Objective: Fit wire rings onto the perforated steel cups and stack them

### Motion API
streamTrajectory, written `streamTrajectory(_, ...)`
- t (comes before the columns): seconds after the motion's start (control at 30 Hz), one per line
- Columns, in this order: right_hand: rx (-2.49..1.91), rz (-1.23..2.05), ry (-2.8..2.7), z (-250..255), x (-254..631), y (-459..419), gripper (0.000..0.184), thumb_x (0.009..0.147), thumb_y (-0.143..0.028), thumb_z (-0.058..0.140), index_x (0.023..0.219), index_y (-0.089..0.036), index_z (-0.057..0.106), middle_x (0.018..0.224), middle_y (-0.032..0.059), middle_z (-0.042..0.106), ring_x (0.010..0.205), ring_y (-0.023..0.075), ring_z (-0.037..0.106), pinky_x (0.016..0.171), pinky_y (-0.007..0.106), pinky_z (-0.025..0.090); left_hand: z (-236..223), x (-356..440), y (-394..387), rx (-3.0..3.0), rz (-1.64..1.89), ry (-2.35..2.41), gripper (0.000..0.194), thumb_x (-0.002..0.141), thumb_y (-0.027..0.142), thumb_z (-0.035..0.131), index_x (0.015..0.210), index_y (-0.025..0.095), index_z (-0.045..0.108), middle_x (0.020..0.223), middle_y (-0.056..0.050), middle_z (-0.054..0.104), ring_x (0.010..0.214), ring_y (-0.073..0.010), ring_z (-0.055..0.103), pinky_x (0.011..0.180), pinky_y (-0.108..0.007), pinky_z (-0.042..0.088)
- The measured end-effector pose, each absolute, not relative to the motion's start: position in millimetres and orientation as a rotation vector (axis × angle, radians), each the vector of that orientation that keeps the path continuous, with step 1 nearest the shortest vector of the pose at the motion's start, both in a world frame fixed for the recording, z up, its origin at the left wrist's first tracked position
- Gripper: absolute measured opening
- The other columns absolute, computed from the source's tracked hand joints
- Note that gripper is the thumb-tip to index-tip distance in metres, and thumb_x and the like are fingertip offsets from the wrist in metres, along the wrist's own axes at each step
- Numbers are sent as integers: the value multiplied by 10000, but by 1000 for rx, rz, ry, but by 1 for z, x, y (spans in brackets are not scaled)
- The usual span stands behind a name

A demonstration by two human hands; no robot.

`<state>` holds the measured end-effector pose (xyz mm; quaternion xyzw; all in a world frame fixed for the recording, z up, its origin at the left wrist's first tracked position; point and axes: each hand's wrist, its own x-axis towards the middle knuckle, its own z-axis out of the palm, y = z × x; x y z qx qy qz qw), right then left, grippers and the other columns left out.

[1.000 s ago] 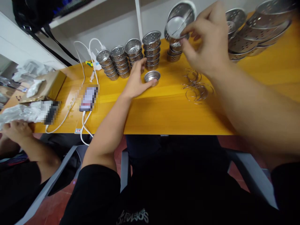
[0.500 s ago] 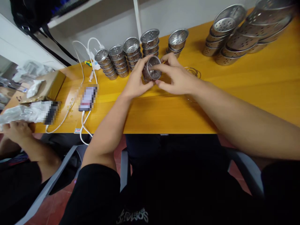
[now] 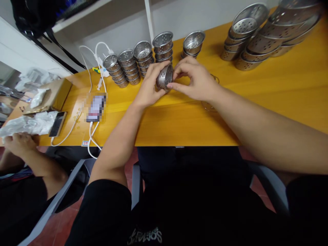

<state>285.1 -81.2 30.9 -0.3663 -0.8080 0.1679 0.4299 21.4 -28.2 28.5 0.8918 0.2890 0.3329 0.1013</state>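
A small perforated metal cup is held above the table, tilted with its mouth toward the right. My left hand wraps round its left side, with the fingers over the top and the thumb below. At the cup's rim is my right hand, fingers curled and thumb tip against the lower edge; whether something thin is also pinched there cannot be made out. Thin wire rings lie on the table, partly hidden under my right forearm. Right behind the held cup rises a stack of similar cups.
More cup stacks stand along the back, at left, at centre right and at far right. A phone with white cables lies left on the yellow table. Another person's hand rests by plastic bags.
The cup has turned so its mouth faces more to the right. My right fingers have come out of its inside to the rim and curled. The left hand keeps its hold.
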Motion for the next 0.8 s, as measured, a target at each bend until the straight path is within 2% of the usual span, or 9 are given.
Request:
streamTrajectory(0.1, -923, 484, -1996, 29, 285, -80, 538, 986, -896, 765, 1422, -581, 776, 1430, 6, 759, 1372, 432, 656, 1156, 702, 597, 29, 21, -28, 2619, 971, 862, 902, 975, 808, 770, 1718, 370, 505, 1696, -152, 617, 1631, -438, 598, 1451, -624, 452)
streamTrajectory(0.17, -913, 537, -1973, 29, 287, -79, 465, 965, -874, 808, 1325, -580, 817, 1386, -2, 772, 1357, 422, 661, 1144, 702, 607, 28, 21, -27, 2611, 965, 873, 918, 950, 831, 794, 1705, 387, 517, 1696, -137, 621, 1638, -437, 597, 1456, -630, 452)
streamTrajectory(0.27, -890, 586, -1934, 33, 290, -79, 333, 950, -822, 857, 1065, -509, 854, 1314, 6, 772, 1275, 385, 687, 1108, 658, 636, 26, 21, -26, 2615, 955, 861, 910, 940, 843, 802, 1691, 407, 528, 1702, -115, 625, 1642, -432, 602, 1457, -640, 456)
streamTrajectory(0.37, -891, 563, -1936, 38, 292, -79, 332, 936, -775, 884, 939, -446, 837, 1254, 40, 765, 1234, 390, 691, 1089, 657, 630, 25, 21, -24, 2635, 966, 834, 895, 957, 849, 777, 1690, 402, 524, 1701, -119, 629, 1632, -430, 613, 1445, -642, 468)
streamTrajectory(0.5, -947, 467, -1961, 45, 289, -83, 389, 963, -761, 849, 941, -374, 818, 1220, 92, 755, 1272, 394, 690, 1165, 641, 594, 23, 20, -20, 2645, 997, 842, 901, 957, 824, 798, 1697, 403, 503, 1694, -122, 625, 1630, -426, 610, 1442, -645, 467)
streamTrajectory(0.7, -1228, 276, -1901, 53, 301, -85, 351, 1078, -743, 729, 1127, -401, 791, 1538, 110, 662, 1412, 390, 601, 1170, 569, 594, 13, 12, -8, 2559, 1168, 931, 931, 902, 832, 868, 1649, 386, 536, 1667, -138, 597, 1640, -417, 573, 1425, -629, 481)
streamTrajectory(0.8, -1379, 280, -2156, 50, 322, -74, 316, 1095, -634, 750, 1149, -323, 767, 1464, 177, 654, 1385, 411, 609, 1213, 572, 540, 2, 6, 3, 2438, 1229, 996, 919, 913, 896, 815, 1629, 393, 534, 1622, -124, 614, 1603, -381, 611, 1375, -588, 528)
